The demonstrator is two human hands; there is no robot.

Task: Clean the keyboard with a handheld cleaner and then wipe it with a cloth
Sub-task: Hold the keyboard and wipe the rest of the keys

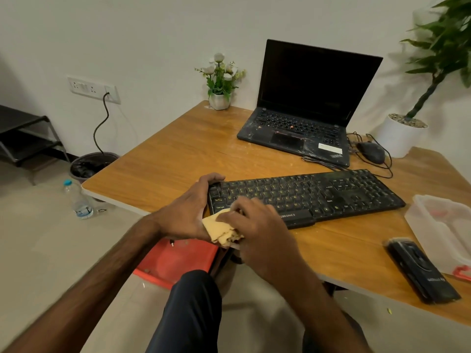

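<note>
At frame centre, the keyboard's (305, 197) left end is gripped by the left hand (188, 212); a yellow cloth (221, 230) is clasped in the right hand's (260, 233) closed fingers (239, 207).

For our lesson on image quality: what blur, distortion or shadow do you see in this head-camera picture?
Head view: wide-angle bending curves the table edges; the right hand and yellow cloth look slightly motion-softened; the plant throws a faint wall shadow; the keyboard legends stay mostly unreadable.

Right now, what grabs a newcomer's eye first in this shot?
The two hands at the table's near edge: the left hand grips the left end of the black keyboard, while the right hand presses a yellow cloth onto that corner. Behind, an open laptop with a dark screen; the black handheld cleaner lies far right.
</note>
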